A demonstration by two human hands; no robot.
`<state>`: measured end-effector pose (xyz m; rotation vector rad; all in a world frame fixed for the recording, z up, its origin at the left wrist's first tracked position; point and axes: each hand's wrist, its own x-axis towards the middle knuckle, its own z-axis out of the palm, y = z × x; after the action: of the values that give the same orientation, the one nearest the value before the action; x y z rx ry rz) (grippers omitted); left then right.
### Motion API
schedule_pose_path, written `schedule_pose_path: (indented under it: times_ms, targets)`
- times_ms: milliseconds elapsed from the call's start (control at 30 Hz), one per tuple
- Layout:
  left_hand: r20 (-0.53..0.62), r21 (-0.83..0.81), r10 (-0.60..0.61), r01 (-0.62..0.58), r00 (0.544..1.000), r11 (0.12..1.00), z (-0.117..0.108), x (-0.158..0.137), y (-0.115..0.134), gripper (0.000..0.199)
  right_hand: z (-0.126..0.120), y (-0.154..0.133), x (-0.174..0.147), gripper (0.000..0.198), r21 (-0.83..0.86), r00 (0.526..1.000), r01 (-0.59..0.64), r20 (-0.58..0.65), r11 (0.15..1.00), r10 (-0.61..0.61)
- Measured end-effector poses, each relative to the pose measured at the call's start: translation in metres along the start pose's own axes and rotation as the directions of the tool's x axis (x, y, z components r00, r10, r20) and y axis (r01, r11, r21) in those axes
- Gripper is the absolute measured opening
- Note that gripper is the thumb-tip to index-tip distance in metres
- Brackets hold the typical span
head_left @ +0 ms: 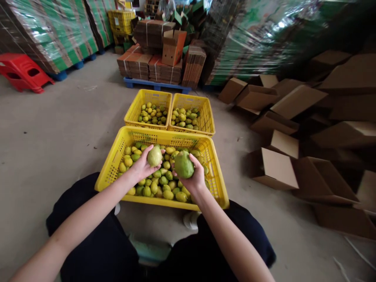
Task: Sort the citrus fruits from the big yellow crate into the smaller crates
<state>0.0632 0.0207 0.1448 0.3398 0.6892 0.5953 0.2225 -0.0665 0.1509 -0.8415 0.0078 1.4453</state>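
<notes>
Over a yellow plastic crate (216,168) of lemons, I hold one fruit in each hand. My left hand (143,166) is closed around a pale yellow-green lemon (154,156). A bigger, dark green lemon (184,165) rests in my right hand (196,179), with the thumb along its side and the palm under it. The two held fruits are apart from each other, at about the same height. Below them, many loose lemons (168,194), some yellow and some green, fill the bottom of the crate.
Two more yellow crates, one at left (129,115) and one at right (210,117), hold lemons just beyond. Open cardboard boxes (279,168) are heaped on the right. A blue pallet (158,85) bears flattened cartons (164,72). A red stool (26,72) stands far left.
</notes>
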Motion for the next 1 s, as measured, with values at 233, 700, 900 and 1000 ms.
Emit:
schedule_pose_path:
  times_ms: [233,700,900,1000]
  targets:
    - [-0.011,-0.013,-0.052,0.051,0.999,0.999,0.015,-0.009,0.000,0.034,-0.003,-0.001,0.007,0.018,0.012,0.998,-0.064,-0.021,0.998,0.064]
    - [-0.243,-0.078,-0.017,-0.002,0.970,0.997,0.010,-0.015,0.002,0.025,0.001,0.006,-0.004,0.022,-0.059,0.985,-0.135,0.097,0.989,0.140]
    - [-0.178,-0.009,-0.055,0.055,0.982,0.998,0.006,-0.011,-0.005,0.023,0.005,0.002,-0.008,0.019,-0.004,0.993,-0.105,-0.064,0.995,0.104]
    - [-0.134,-0.022,-0.045,0.042,0.990,0.999,0.009,-0.015,-0.006,0.023,0.006,0.000,-0.007,0.026,0.043,0.983,-0.058,-0.172,0.997,0.065]
